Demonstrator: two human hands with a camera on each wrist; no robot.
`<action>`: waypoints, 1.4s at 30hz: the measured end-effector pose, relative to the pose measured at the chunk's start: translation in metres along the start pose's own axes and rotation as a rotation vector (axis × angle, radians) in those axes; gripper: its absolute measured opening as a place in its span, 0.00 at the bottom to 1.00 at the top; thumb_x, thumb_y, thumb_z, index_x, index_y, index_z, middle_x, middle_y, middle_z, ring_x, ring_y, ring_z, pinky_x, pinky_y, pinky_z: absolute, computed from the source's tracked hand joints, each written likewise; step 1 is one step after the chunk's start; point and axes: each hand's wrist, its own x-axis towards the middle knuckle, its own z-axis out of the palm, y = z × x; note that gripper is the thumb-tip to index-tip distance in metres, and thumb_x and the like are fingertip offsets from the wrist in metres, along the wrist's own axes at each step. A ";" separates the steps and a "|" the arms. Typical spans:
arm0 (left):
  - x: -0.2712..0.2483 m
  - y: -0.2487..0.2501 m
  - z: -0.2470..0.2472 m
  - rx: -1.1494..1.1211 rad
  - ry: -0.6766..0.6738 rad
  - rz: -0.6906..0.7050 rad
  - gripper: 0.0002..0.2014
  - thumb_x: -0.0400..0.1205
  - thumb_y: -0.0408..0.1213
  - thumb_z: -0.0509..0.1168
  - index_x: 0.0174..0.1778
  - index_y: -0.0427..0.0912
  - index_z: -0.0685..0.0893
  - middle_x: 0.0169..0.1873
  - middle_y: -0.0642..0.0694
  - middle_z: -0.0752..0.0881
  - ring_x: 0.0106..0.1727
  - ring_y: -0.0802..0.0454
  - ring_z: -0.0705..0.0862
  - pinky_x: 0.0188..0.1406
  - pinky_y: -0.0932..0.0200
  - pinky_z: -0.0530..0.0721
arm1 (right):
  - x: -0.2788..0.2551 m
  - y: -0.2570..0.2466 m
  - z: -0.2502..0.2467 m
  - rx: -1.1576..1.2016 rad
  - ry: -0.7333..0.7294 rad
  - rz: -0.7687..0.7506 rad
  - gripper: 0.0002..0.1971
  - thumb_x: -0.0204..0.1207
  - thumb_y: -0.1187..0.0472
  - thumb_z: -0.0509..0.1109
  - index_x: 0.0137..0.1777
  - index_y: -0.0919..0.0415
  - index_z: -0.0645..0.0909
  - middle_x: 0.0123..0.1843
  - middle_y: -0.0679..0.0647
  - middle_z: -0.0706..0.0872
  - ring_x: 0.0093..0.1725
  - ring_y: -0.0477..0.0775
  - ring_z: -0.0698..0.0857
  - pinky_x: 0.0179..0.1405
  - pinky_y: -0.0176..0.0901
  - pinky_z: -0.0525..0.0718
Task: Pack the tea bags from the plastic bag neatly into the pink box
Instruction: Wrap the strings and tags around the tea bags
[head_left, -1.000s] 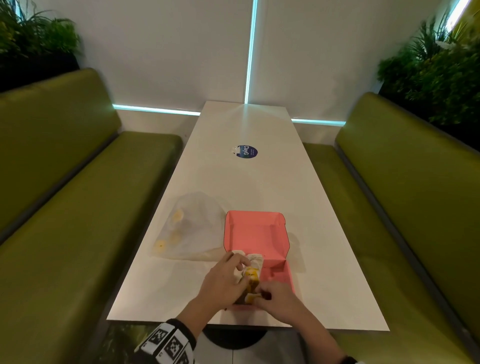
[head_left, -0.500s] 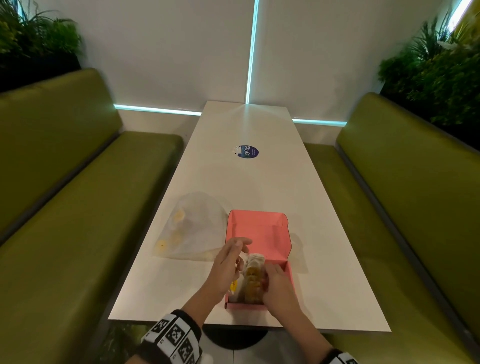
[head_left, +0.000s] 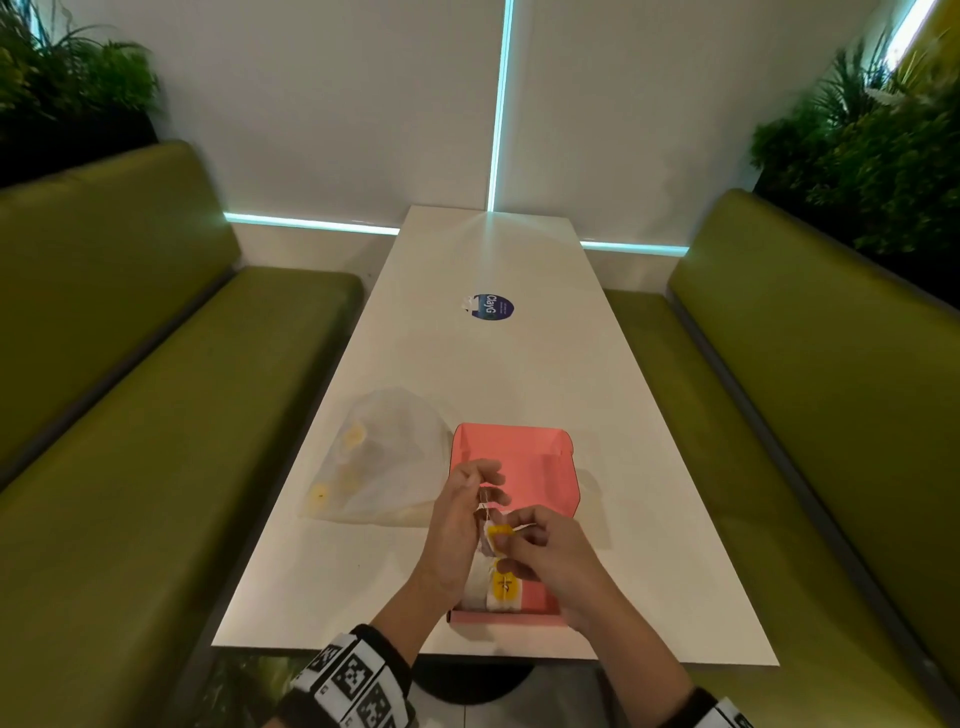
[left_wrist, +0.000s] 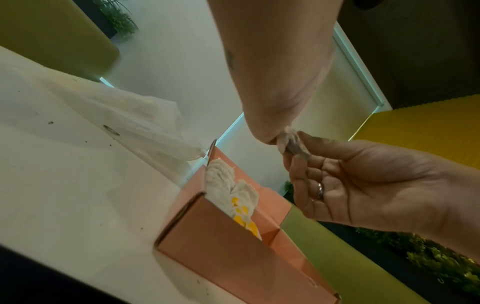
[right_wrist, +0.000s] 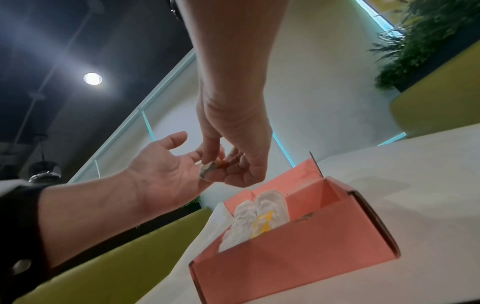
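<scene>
Two hands: both mine, raised together above the near half of the pink box (head_left: 540, 470), meeting on one tea bag (head_left: 489, 540).
Left hand (head_left: 460, 525): over the box's left side, palm turned right toward the other hand; forearm comes up from the near table edge. Thumb and upper fingers loosely spread, nothing wrapped in them; the bag lies against my fingertips. A ring shows on one finger in the left wrist view.
Right hand (head_left: 550, 551): over the box's near right part, knuckles up, fingers curled downward. Thumb and fingertips pinch the bag's top and its yellow tag (head_left: 500, 530).
String: a thin thread runs from the tag up toward my left fingers; which finger it touches I cannot tell.
Held tea bag: in the air above the box, clear of the ones packed below.
Packed tea bags (right_wrist: 255, 218): white, yellow tags, standing on edge in the box's near left corner.
Pink box: lid open, folded away on the far side; sits near the table's (head_left: 519, 374) front edge.
Plastic bag (head_left: 384, 462): flat on the table just left of the box, a few yellow tags showing through.
Round blue sticker (head_left: 492, 307): on the table well beyond the box.
</scene>
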 end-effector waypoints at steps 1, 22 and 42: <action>-0.001 0.000 -0.002 0.019 -0.002 0.002 0.15 0.77 0.43 0.55 0.53 0.41 0.80 0.48 0.44 0.82 0.47 0.53 0.83 0.42 0.61 0.80 | 0.001 -0.001 -0.002 -0.008 0.007 -0.011 0.10 0.72 0.69 0.74 0.51 0.69 0.80 0.34 0.54 0.88 0.30 0.49 0.86 0.37 0.39 0.86; -0.015 0.005 -0.012 0.441 -0.002 -0.098 0.11 0.79 0.25 0.65 0.51 0.45 0.84 0.42 0.44 0.86 0.39 0.51 0.84 0.39 0.61 0.84 | 0.004 -0.024 -0.027 -0.217 0.078 -0.152 0.11 0.70 0.74 0.73 0.45 0.58 0.81 0.35 0.57 0.87 0.33 0.52 0.84 0.38 0.54 0.86; -0.011 0.012 -0.014 1.013 -0.128 0.220 0.09 0.66 0.54 0.70 0.32 0.53 0.86 0.55 0.65 0.71 0.59 0.61 0.72 0.56 0.61 0.69 | -0.004 -0.034 -0.032 -0.561 -0.093 -0.374 0.25 0.73 0.66 0.72 0.61 0.36 0.73 0.62 0.40 0.72 0.53 0.40 0.78 0.46 0.29 0.80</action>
